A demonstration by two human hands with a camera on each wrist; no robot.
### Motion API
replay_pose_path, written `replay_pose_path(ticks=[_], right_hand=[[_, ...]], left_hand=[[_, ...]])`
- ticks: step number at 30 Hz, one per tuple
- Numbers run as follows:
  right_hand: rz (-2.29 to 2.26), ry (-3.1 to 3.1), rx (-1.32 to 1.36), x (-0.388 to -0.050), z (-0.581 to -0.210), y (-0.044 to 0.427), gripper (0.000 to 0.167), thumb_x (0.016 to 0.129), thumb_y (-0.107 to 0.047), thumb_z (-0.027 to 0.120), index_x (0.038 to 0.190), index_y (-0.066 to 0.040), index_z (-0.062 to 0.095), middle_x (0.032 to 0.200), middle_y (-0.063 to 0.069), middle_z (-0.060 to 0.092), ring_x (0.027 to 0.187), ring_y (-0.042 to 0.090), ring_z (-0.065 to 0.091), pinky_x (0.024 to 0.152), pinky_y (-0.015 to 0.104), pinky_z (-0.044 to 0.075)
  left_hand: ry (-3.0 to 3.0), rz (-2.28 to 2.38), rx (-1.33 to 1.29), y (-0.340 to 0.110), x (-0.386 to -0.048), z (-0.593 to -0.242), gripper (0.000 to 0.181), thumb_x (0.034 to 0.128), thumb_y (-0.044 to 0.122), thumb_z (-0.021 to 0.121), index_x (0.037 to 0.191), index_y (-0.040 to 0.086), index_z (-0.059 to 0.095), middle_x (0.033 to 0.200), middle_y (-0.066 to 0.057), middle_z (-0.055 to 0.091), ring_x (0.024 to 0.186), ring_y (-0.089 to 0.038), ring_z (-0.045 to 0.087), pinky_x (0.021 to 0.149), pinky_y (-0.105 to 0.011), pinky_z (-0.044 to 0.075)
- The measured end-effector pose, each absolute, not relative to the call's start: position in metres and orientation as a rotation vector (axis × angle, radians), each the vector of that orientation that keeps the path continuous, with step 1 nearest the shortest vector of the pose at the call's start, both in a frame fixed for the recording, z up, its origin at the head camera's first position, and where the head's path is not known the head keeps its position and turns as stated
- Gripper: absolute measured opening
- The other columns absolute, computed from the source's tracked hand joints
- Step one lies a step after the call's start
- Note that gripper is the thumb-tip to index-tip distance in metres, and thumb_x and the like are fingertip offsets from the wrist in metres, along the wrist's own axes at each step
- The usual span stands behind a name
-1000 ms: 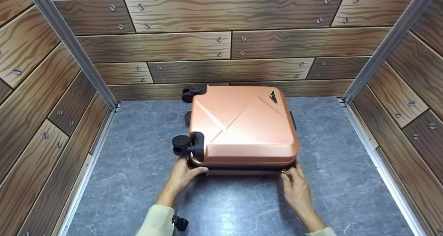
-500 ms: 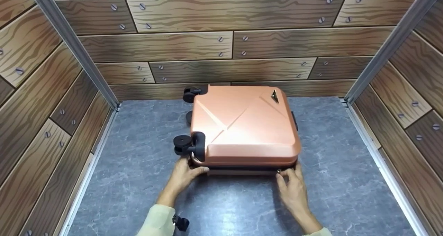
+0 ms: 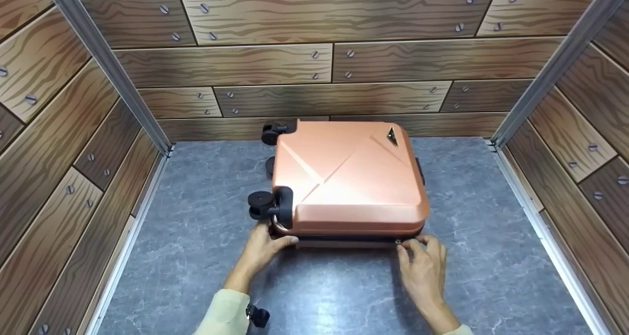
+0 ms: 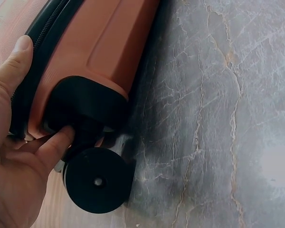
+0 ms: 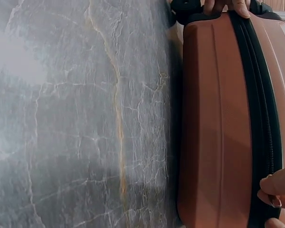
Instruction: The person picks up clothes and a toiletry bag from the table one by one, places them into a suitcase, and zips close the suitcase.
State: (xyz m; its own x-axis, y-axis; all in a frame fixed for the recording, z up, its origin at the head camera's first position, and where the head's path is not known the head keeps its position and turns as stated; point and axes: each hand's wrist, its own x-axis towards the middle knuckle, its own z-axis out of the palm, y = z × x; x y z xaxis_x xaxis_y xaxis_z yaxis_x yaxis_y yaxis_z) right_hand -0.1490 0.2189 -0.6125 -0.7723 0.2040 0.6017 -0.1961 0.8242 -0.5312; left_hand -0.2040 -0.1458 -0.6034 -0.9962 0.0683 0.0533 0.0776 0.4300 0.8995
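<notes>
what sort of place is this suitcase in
Probably a small booth or work bay: wood-plank-patterned walls, metal corner posts, and a grey marbled surface under the suitcase.

- Grey marbled surface, streaked with pale and ochre veins, a bright patch of reflected light showing in front of the suitcase.
- 1 copper-pink suitcase, lying flat on it, 3 black wheels visible at its left end.
</notes>
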Motion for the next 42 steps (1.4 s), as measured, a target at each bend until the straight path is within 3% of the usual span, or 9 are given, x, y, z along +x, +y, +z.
replay_pose_path(ticks=[8,15,20,26,36,42], right_hand=[[0.806,-2.313,0.010,-0.149,-0.619,0.213,0.012,0.079,0.002,0.084,0.081,-0.001,0.072,0.093,0.019,0.057,0.089,0.037,0.049,0.079,0.046,0.037],[0.817,-2.267,0.008,-0.150,-0.622,0.211,0.012,0.079,0.002,0.082,0.080,-0.001,0.071,0.100,0.025,0.056,0.093,0.045,0.048,0.084,0.051,0.036],[0.848,-2.296,-0.003,-0.149,-0.621,0.208,0.012,0.081,0.003,0.080,0.078,-0.001,0.069,0.090,0.016,0.054,0.086,0.034,0.047,0.076,0.043,0.035],[0.884,-2.299,0.035,-0.149,-0.621,0.207,0.014,0.082,0.006,0.078,0.078,-0.002,0.068,0.089,0.014,0.053,0.086,0.031,0.047,0.076,0.042,0.034],[0.897,-2.259,0.072,-0.150,-0.621,0.207,0.014,0.080,0.006,0.078,0.078,-0.004,0.069,0.091,0.014,0.056,0.086,0.031,0.048,0.077,0.042,0.033],[0.954,-2.312,-0.012,-0.149,-0.618,0.207,0.013,0.083,0.003,0.078,0.078,-0.005,0.070,0.096,0.016,0.057,0.090,0.032,0.047,0.080,0.042,0.033]], left_hand=[[-2.665,-1.648,-0.127,-0.145,-0.205,-0.604,0.058,0.0802,0.035,0.092,0.125,0.008,0.067,0.111,-0.007,0.075,0.102,-0.019,0.069,0.095,-0.043,0.055],[-2.677,-1.614,-0.099,-0.144,-0.205,-0.603,0.058,0.0787,0.035,0.093,0.123,0.007,0.066,0.110,-0.006,0.072,0.099,-0.018,0.065,0.093,-0.042,0.054],[-2.665,-1.621,-0.099,-0.144,-0.205,-0.604,0.063,0.0783,0.035,0.093,0.128,0.006,0.065,0.112,-0.008,0.073,0.102,-0.019,0.066,0.095,-0.044,0.054],[-2.676,-1.587,-0.103,-0.144,-0.205,-0.604,0.067,0.0786,0.036,0.093,0.131,0.006,0.064,0.117,-0.010,0.072,0.107,-0.022,0.067,0.100,-0.046,0.054],[-2.682,-1.539,-0.114,-0.146,-0.205,-0.606,0.061,0.0787,0.037,0.093,0.125,0.007,0.067,0.111,-0.009,0.073,0.104,-0.023,0.067,0.098,-0.047,0.054],[-2.678,-1.557,-0.142,-0.146,-0.206,-0.606,0.048,0.0799,0.036,0.092,0.113,0.009,0.069,0.103,-0.006,0.074,0.097,-0.019,0.067,0.093,-0.044,0.055]])
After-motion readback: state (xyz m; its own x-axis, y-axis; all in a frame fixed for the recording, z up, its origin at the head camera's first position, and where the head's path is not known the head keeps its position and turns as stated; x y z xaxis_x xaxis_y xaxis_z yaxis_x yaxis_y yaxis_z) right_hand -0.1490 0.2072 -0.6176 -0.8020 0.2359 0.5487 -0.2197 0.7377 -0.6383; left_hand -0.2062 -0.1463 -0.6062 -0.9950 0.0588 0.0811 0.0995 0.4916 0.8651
